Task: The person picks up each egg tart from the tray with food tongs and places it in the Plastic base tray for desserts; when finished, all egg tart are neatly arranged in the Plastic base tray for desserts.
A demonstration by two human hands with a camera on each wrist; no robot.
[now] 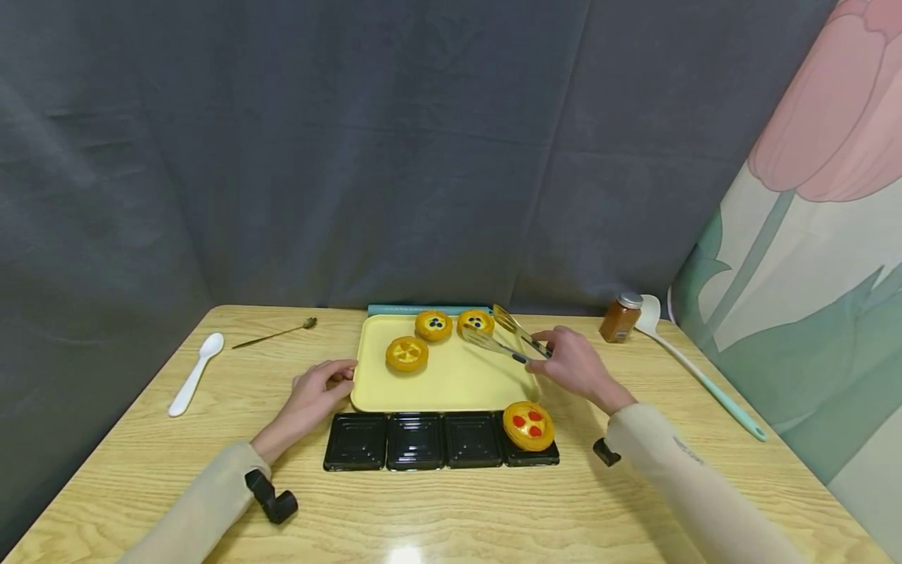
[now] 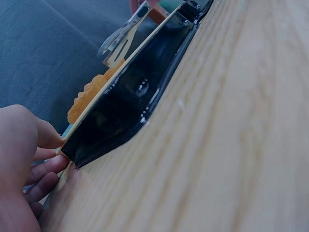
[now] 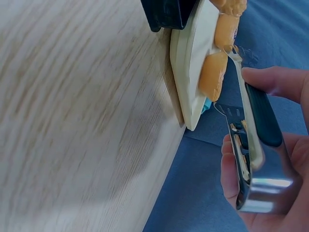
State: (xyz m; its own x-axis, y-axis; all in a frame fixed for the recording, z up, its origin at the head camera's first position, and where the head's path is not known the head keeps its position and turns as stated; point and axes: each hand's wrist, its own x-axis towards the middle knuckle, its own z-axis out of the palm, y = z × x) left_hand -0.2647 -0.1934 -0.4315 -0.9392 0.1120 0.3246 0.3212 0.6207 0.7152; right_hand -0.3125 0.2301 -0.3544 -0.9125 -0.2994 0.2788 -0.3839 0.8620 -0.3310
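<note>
Right grip [image 1: 574, 364] is curling round metal tongs [image 3: 277, 169], its thumb pressing on a black handle pad; the tong arms are standing apart, reaching left of the grip over the yellow tray [image 1: 465, 384]. Nearest blue-dotted tart [image 1: 475, 322] is sitting at the tong heads, ahead and to the left of the right grip; contact cannot be told. Second blue-dotted tart [image 1: 433, 325] is lying just left of it, farther from that grip. Yellow-topped tart [image 1: 406, 354] is resting on the tray's left part, nearer the left grip [image 1: 315, 395], which is pinching the tray's left edge. A row of four black compartments [image 1: 416, 440] is running along the tray's near side, between the two grips; the one nearest the right grip is holding a red-topped tart [image 1: 528, 427]. Right of the right grip, an orange-brown jar [image 1: 616, 323] is standing and a green-handled turner [image 1: 705, 380] is lying on the tabletop [image 1: 451, 509]. Left of the left grip, a white spoon [image 1: 195, 378] and a thin utensil [image 1: 273, 335] are lying apart.
</note>
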